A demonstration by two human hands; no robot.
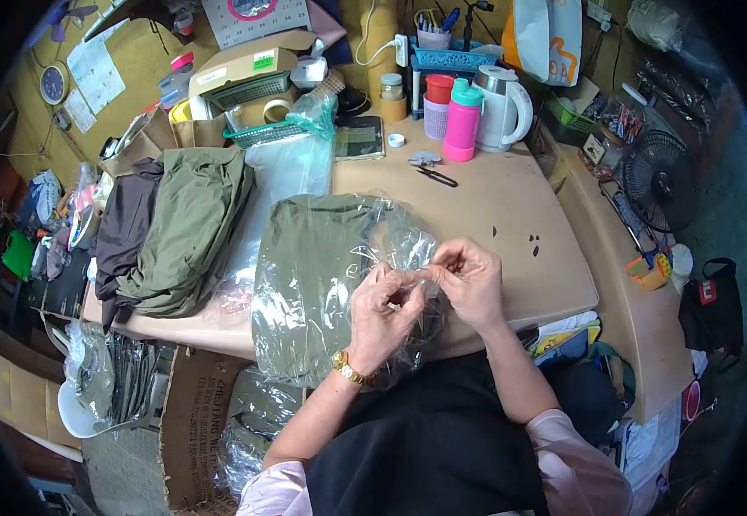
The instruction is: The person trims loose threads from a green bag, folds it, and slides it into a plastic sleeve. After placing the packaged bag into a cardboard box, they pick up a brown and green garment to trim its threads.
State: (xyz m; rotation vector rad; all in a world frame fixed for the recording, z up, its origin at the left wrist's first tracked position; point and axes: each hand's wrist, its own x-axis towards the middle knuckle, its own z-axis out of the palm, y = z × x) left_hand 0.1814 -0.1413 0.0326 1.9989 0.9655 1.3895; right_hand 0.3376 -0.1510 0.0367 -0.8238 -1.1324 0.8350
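Observation:
A folded olive-green garment (309, 249) lies at the table's front edge inside a clear plastic bag (305, 331). Over the bag's right side, my left hand (385, 311) and my right hand (471, 282) meet at their fingertips. Both are closed in a pinch on the clear plastic, which bunches and shines around the fingers. The exact edge between the fingertips is too fine to make out. A gold watch is on my left wrist.
Olive and dark garments (189, 224) are piled at left, beside flat clear bags (292, 168). Behind are thread snips (436, 176), a pink bottle (462, 125) and a white kettle (501, 107). An open cardboard box (193, 430) with bagged garments stands below the front edge.

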